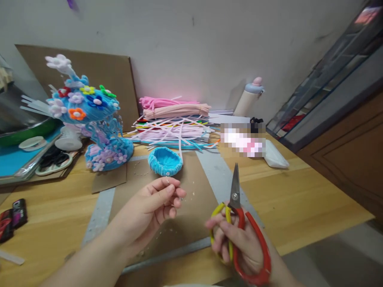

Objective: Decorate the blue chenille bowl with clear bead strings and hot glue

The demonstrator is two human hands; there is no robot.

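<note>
My left hand (158,203) is closed in a pinch, thumb against index finger, on what looks like a thin strand of small beads (167,181). Most of that strand is hidden by the fingers. Just beyond the fingertips sits a blue fuzzy bowl (166,161), like a small basket of pipe cleaners. My right hand (231,237) grips scissors (235,191) with one red and one yellow handle; their blades are together and point up and away. The scissors are apart from the bowl and the strand.
A blue pipe-cleaner ornament with flowers (92,107) stands at left, near black scissors (54,159) and a spool (68,138). Bundled pipe cleaners (176,131) lie at the back. A bottle (249,97) leans by the wall. Cardboard (191,215) covers the table's middle.
</note>
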